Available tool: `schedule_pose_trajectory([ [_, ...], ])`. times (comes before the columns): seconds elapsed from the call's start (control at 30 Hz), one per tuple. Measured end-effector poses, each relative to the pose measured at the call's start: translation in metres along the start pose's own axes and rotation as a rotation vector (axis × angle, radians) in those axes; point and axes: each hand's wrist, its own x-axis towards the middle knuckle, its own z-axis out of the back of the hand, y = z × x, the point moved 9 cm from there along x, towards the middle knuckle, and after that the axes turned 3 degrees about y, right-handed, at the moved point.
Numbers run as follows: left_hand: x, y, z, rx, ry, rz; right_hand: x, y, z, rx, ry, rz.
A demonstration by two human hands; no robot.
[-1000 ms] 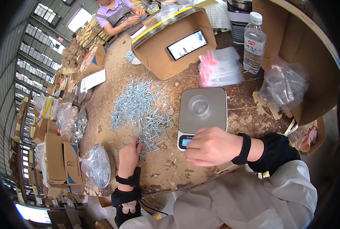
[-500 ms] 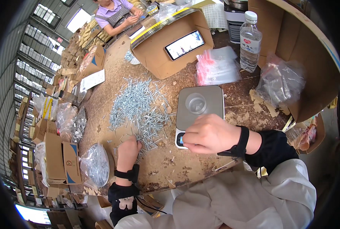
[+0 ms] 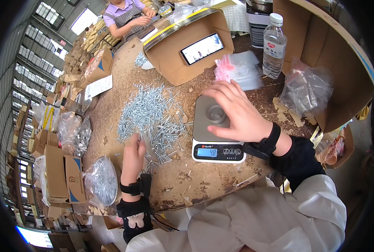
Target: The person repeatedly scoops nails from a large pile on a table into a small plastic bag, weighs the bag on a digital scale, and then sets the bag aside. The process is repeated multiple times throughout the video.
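Observation:
A heap of silvery screws [image 3: 151, 113] lies on the worn table. By its near left edge is my left hand [image 3: 135, 152], fingers curled together; whatever they may hold is hidden. To the right stands a digital kitchen scale [image 3: 201, 126] with a grey plate and a lit display. On that plate sits a small clear plastic cup [image 3: 216, 114]. My right hand [image 3: 242, 112] hovers over the scale, thumb and fingers spread around the cup's right side, holding nothing. I cannot tell whether it touches the cup.
Beyond the scale are clear zip bags [image 3: 239, 69], a water bottle [image 3: 274, 48] and a crumpled plastic bag [image 3: 306, 88]. A phone [image 3: 202, 49] rests in an open cardboard box [image 3: 166, 63]. A plastic-wrapped bowl [image 3: 101, 180] is at left. Across the table a person [image 3: 128, 19] works.
My right hand has moved up from the scale's front to the cup and spread its fingers, uncovering the display. My left hand has shifted slightly left and away from me.

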Motion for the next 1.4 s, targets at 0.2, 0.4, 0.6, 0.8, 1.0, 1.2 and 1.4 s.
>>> schedule_pose_trajectory([
  [0.2,0.007,-0.043,-0.007,-0.899,-0.108,0.039,-0.012,-0.024,-0.039,0.013,0.340,-0.135],
  [0.4,0.005,-0.107,-0.033,-1.104,-0.045,-0.079,-0.012,0.036,-0.054,0.238,0.387,-0.045],
  [0.6,-0.008,-0.132,-0.039,-0.588,-0.108,-0.232,-0.011,0.056,-0.076,0.336,0.406,-0.090],
  [0.8,-0.009,-0.137,-0.041,-0.336,-0.099,-0.270,-0.011,0.047,-0.076,0.380,0.392,-0.158],
  [1.0,-0.010,-0.134,-0.032,-0.397,-0.105,-0.313,-0.010,0.042,-0.073,0.361,0.343,-0.151],
  [1.2,-0.011,-0.131,-0.010,-0.263,-0.240,-0.443,0.001,0.034,-0.058,0.155,0.425,-0.029],
  [1.4,-0.005,-0.093,-0.005,-0.395,-0.283,-0.310,0.005,-0.004,-0.043,-0.024,0.521,0.105],
])
